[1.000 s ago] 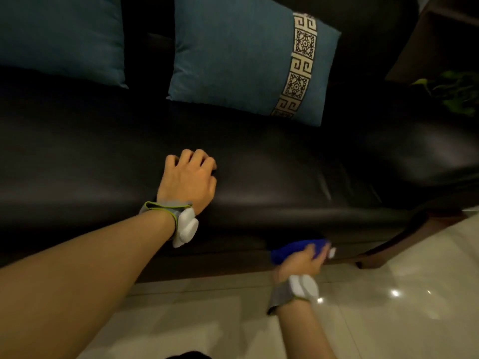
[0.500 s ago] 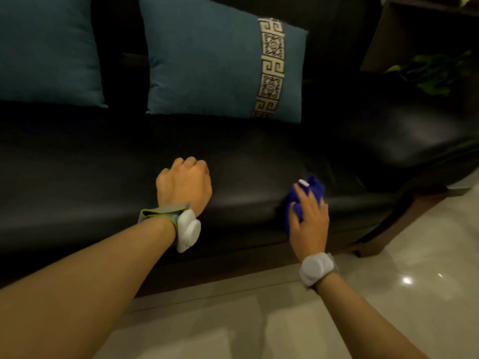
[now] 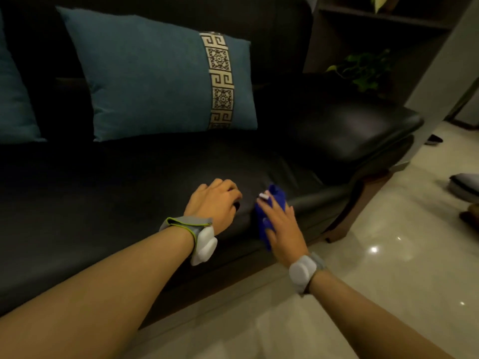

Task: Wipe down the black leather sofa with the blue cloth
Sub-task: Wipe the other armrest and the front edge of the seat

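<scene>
One second back the right hand (image 3: 281,229) holds the blue cloth (image 3: 272,203) low against the sofa's front face; now it presses the cloth with straight fingers on the seat's front edge at about 5 o'clock from the patterned teal cushion (image 3: 166,81), so I judge wiping of the seat top has only begun. Both moments show the left hand (image 3: 213,202) braced on the black leather sofa (image 3: 103,193) with fingers curled and holding nothing, just beside the cloth at its 9 o'clock. Glossy pale floor tiles (image 3: 375,255) spread toward 4 o'clock, and a dark shelf unit (image 3: 375,35) with a trailing plant (image 3: 363,68) stands at 1 o'clock.
</scene>
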`<action>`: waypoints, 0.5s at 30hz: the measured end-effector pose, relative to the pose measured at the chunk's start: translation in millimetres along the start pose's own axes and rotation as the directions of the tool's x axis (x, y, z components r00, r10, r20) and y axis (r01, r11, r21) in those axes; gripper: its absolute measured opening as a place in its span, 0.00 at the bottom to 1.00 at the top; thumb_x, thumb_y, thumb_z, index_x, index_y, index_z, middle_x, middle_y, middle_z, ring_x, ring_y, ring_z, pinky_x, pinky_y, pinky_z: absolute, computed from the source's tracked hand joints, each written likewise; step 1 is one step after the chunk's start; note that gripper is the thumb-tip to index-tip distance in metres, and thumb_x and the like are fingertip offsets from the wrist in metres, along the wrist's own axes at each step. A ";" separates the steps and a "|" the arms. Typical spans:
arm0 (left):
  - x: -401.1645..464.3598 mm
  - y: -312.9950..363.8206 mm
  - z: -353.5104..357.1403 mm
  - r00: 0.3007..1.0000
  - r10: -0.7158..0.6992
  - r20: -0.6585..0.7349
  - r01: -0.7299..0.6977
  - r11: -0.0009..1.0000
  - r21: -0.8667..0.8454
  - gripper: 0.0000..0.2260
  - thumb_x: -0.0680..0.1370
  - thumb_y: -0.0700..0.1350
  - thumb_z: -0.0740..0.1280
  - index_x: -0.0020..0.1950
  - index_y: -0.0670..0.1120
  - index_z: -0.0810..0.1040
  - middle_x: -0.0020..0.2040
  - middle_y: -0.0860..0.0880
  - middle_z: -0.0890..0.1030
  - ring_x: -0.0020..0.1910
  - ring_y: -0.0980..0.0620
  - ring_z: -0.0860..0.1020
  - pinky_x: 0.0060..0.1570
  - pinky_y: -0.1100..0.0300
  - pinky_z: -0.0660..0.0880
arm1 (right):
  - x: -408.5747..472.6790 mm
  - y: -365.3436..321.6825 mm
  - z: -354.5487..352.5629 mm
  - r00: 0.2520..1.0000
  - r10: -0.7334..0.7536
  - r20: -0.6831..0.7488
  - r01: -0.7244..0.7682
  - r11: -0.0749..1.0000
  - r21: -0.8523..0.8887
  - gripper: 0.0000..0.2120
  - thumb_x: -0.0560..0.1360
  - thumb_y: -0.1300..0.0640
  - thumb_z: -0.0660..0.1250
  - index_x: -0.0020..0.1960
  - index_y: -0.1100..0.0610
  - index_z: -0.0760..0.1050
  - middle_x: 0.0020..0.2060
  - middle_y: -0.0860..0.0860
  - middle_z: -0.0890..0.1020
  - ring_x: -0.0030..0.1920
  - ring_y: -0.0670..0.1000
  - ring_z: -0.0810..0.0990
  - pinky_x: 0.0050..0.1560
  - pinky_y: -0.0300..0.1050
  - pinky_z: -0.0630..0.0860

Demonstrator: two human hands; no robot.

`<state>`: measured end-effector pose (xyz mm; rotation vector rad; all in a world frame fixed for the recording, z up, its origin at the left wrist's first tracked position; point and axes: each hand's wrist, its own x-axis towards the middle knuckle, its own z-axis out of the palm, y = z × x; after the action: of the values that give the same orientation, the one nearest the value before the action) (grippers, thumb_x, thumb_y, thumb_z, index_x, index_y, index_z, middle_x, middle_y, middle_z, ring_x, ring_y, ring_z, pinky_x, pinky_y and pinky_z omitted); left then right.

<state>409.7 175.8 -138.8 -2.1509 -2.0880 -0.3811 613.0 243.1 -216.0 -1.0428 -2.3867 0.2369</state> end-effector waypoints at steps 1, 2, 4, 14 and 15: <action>5.5 0.6 3.2 0.999 0.028 0.027 -0.028 1.000 0.006 0.17 0.81 0.49 0.60 0.70 0.54 0.72 0.70 0.54 0.69 0.69 0.51 0.66 0.64 0.52 0.67 | 6.7 7.2 -7.7 0.993 0.114 -0.044 -0.111 0.992 0.057 0.30 0.80 0.62 0.60 0.78 0.44 0.56 0.78 0.43 0.54 0.78 0.53 0.51 0.78 0.58 0.47; 10.3 0.9 6.2 0.998 0.039 0.048 -0.039 0.999 0.001 0.18 0.81 0.49 0.59 0.71 0.54 0.71 0.72 0.54 0.68 0.71 0.51 0.65 0.65 0.52 0.65 | 13.0 12.5 -15.1 0.968 0.233 -0.091 -0.221 0.967 0.128 0.28 0.80 0.63 0.59 0.77 0.47 0.59 0.78 0.46 0.58 0.78 0.55 0.54 0.78 0.56 0.51; 20.2 0.3 13.5 0.996 0.049 0.070 -0.048 0.999 -0.022 0.19 0.81 0.50 0.58 0.73 0.54 0.69 0.74 0.54 0.65 0.73 0.51 0.63 0.66 0.51 0.63 | 20.8 16.4 -22.8 0.895 0.413 -0.168 -0.362 0.893 0.267 0.26 0.80 0.64 0.60 0.76 0.52 0.62 0.77 0.50 0.61 0.77 0.56 0.57 0.77 0.50 0.55; 109.5 14.7 39.4 0.985 0.100 0.140 -0.076 0.982 -0.172 0.23 0.82 0.51 0.57 0.77 0.53 0.63 0.81 0.52 0.54 0.79 0.50 0.52 0.74 0.46 0.56 | -5.8 24.5 -3.8 0.996 0.075 -0.041 -0.072 0.996 0.057 0.27 0.82 0.55 0.56 0.77 0.40 0.51 0.78 0.39 0.48 0.79 0.46 0.43 0.78 0.59 0.43; 119.3 18.8 42.1 0.979 0.128 0.158 -0.098 0.978 -0.186 0.23 0.82 0.51 0.56 0.78 0.54 0.62 0.81 0.53 0.53 0.79 0.51 0.51 0.75 0.46 0.54 | -2.0 31.0 -7.0 0.987 0.136 -0.084 -0.129 0.988 0.087 0.27 0.83 0.56 0.56 0.77 0.40 0.51 0.78 0.38 0.49 0.79 0.47 0.45 0.78 0.60 0.46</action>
<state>434.4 301.1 -146.4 -2.4731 -2.0744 -0.3991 637.5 262.7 -221.8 -1.1510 -2.2112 0.3252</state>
